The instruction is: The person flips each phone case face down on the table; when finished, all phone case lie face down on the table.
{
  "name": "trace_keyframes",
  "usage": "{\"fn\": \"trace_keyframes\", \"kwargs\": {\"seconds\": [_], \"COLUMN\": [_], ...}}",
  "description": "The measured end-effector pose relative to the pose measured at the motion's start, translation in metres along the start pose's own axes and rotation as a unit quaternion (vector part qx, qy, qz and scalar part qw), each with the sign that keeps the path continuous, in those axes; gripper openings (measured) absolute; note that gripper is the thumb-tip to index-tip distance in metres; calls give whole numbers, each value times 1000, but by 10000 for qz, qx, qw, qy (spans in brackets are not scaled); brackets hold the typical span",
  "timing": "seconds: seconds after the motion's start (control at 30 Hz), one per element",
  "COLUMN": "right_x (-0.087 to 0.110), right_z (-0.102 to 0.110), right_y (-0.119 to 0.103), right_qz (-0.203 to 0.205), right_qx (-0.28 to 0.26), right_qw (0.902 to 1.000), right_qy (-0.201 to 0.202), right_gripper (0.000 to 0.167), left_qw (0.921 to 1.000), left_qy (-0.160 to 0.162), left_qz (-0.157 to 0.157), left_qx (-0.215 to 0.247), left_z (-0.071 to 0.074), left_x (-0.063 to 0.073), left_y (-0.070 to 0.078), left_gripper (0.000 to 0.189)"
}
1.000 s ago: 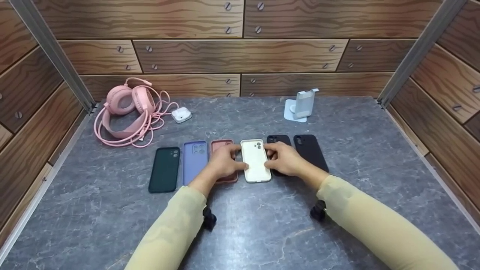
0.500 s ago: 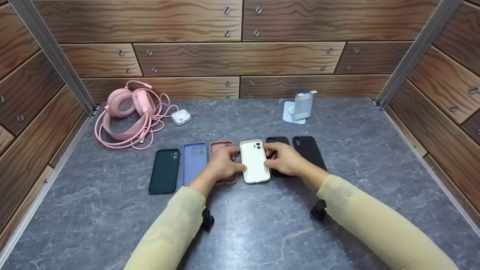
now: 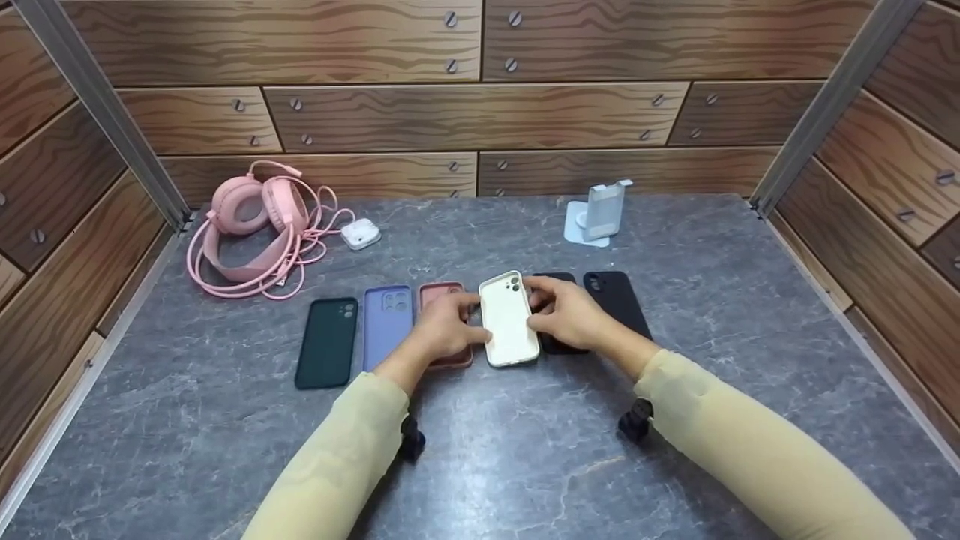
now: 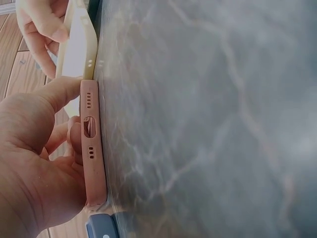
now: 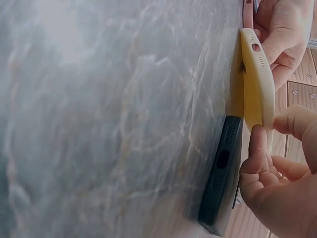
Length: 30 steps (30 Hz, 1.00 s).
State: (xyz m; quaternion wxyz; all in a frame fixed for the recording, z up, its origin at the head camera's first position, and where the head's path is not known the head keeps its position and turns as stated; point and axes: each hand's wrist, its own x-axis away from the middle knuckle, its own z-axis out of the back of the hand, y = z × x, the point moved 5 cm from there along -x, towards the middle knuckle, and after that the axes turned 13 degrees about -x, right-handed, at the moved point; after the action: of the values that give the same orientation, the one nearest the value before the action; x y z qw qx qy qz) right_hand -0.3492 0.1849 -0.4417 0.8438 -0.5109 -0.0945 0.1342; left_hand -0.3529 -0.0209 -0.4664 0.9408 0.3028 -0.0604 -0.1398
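Observation:
A cream phone case [image 3: 510, 319] lies between both hands, tilted with its right edge raised off the table. My right hand [image 3: 566, 311] grips that raised edge; in the right wrist view, its thumb and fingers [image 5: 296, 119] pinch the cream case [image 5: 260, 82]. My left hand [image 3: 446, 322] holds the left edge with thumb and fingertips, above a pink phone case [image 4: 94, 148] that it partly hides. Under my right hand a black phone case [image 3: 561, 341] lies on the table, largely covered.
Left of the pink case lie a purple case [image 3: 386, 330] and a dark green case [image 3: 327, 345]; another black case [image 3: 619, 304] lies at right. Pink headphones [image 3: 251, 217], a small white box [image 3: 361, 234] and a light blue phone stand [image 3: 604, 214] stand farther back, before wood-patterned walls.
The cream case has gone from lying flat to tilted, its right edge and top corner lifted by my right hand. My left hand has stayed nearly in place.

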Motion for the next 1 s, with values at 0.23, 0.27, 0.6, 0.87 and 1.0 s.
{"fn": "trace_keyframes", "kwargs": {"seconds": [0.23, 0.27, 0.6, 0.87, 1.0], "right_x": [2, 2, 0, 4, 4], "right_z": [-1, -1, -1, -1, -1], "right_y": [0, 0, 2, 4, 6], "right_qz": [-271, -297, -328, -594, -633], "right_qx": [-727, -834, -1401, -1336, -1348], "right_qw": [9969, 9960, 9894, 9885, 9880], "right_qy": [134, 137, 217, 390, 420], "right_gripper": [68, 68, 67, 71, 72], "left_qw": [10000, 10000, 10000, 9989, 9970], "left_qy": [26, 40, 43, 180, 123], "left_qz": [-33, -38, 62, -28, -193], "left_qx": [0, -29, 25, 430, 738], "left_z": [1, 1, 6, 14, 16], "left_x": [3, 3, 4, 9, 14], "left_y": [1, 1, 3, 17, 28], "left_gripper": [60, 59, 61, 62, 67]}}
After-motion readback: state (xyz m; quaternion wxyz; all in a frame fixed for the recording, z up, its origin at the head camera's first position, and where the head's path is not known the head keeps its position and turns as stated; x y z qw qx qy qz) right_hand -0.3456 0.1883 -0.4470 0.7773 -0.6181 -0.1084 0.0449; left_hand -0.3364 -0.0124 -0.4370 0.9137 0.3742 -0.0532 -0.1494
